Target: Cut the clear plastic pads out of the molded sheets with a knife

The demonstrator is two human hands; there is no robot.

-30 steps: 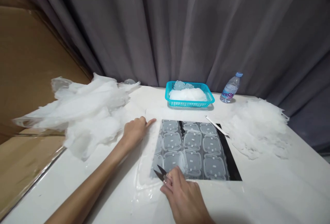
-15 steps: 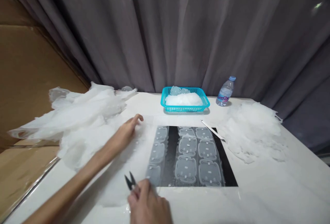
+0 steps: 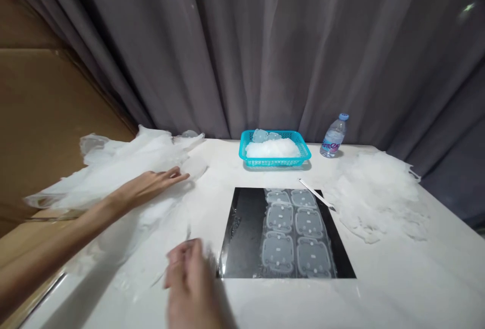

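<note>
My left hand (image 3: pixel 161 182) is over the left pile, its fingertips closed on a thin translucent plastic sheet (image 3: pixel 151 228) that hangs toward the table's near left. The thumb is hidden. Smeared by motion, my right hand (image 3: pixel 191 278) is closed around small dark snips (image 3: pixel 188 232), whose blades show only faintly above the fingers. It is just left of a black mat (image 3: pixel 248 233). On the mat's right half lies a clear sheet of several rounded-square moulded plastic pieces (image 3: pixel 278 252); the left half is bare black and shiny.
A blue basket (image 3: pixel 275 162) holds white material and clear pieces at the back. Beside it stands a water bottle (image 3: pixel 333 137). A slim white-handled tool (image 3: pixel 314 192) crosses the mat's corner. Translucent scraps (image 3: pixel 379 192) lie right, a larger pile (image 3: pixel 125 162) left, near cardboard (image 3: pixel 49 106).
My left hand has moved left, drawing the sheet with its column of moulded pieces off the mat's left side. My right hand has shifted left with the snips.
</note>
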